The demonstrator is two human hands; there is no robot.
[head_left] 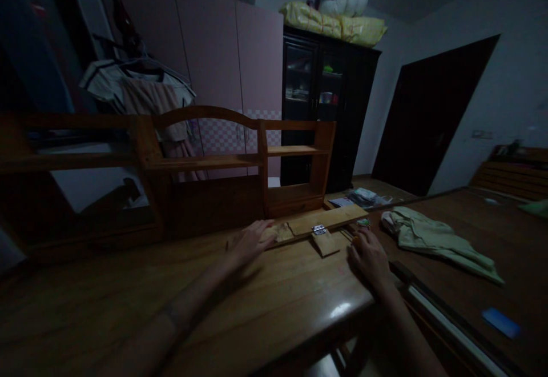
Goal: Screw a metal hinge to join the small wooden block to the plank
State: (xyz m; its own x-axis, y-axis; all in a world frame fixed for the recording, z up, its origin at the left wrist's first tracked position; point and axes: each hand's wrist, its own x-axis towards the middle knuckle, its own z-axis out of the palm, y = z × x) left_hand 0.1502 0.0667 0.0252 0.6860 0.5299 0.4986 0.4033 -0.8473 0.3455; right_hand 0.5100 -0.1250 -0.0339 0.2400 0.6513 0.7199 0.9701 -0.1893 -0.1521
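While your left hand (252,240), its grip unclear, rests on the wooden board (331,219) near the counter's (278,291) right edge, your right hand (371,255) holds a slim tool (356,241) near the hinge (319,229).

A long wooden board (331,219) is lying on the table (274,291), a silvery hinge (318,229) bridging it and a smaller piece (327,245).

Yellow bundles (327,23) atop a dark cabinet (358,94); a crumpled pale green cloth (436,240).
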